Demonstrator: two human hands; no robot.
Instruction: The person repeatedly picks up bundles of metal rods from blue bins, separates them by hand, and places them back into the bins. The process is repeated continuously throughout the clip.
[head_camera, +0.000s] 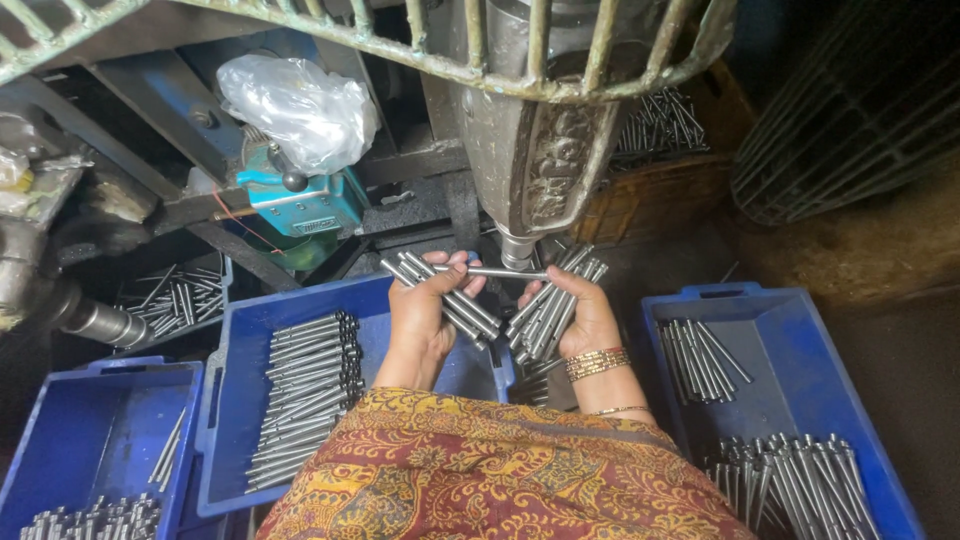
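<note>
Holding a bunch of shiny metal rods (450, 297), the left hand (425, 310) is curled shut around them, near the middle of the view. The right hand (578, 318) is just beside it, toward 3 o'clock, and it is closed around its own bunch of metal rods (548, 305). One single rod (500, 272) lies flat across the top, and the fingertips of both hands pinch it, one at each end. This rod sits right under the round tip of a big grey machine (540, 150), which stands at 12 o'clock.

Gold bangles (597, 362) ring the right wrist. A cloth with red and yellow patterns (480, 470) covers the lap at 6 o'clock.

Blue bins sit all around. The middle blue bin (240, 400), at 8 o'clock from the hands, has a long stack of rods (305, 395) lying side by side in it. The blue bin at 4 o'clock (800, 400) has a small pile of rods (700, 360) near its top and a bigger pile (790, 480) near its bottom. Another blue bin (70, 440) at 8 o'clock, far out by the edge, has a few rods in it.

A teal box (300, 205) with a clear plastic bag (295, 105) on top sits at 10 o'clock. A brown basket (650, 190) full of rods is at 1 o'clock.
</note>
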